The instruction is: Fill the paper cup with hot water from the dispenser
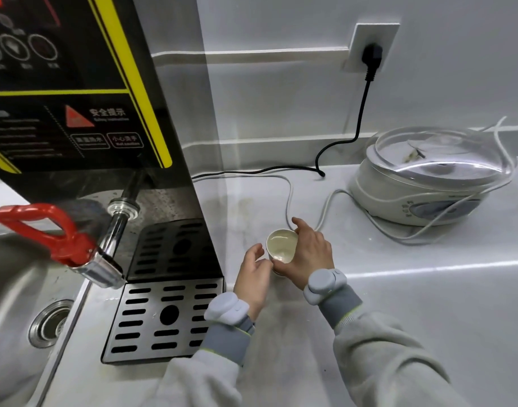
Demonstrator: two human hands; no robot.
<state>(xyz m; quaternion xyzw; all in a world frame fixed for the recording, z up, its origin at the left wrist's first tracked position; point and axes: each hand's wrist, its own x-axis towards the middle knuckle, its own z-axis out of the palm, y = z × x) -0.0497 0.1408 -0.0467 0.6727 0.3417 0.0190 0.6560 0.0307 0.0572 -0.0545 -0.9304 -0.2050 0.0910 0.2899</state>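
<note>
A white paper cup (282, 245) stands upright on the grey counter, right of the dispenser's drip tray (163, 312). My right hand (307, 254) wraps around the cup's right side. My left hand (253, 274) sits just left of the cup with its fingers curled, touching or nearly touching the cup's lower wall. The dispenser (84, 98) is a black and yellow machine at the upper left. Its steel tap with a red lever (43, 230) juts out over the sink, well left of the cup. The inside of the cup looks empty.
A steel sink (22, 289) with a drain lies at the left. A white cooker with a clear lid (431, 183) sits at the right, its grey cord (290, 198) looping just behind the cup. A black plug (372, 61) and cable hang from the wall socket.
</note>
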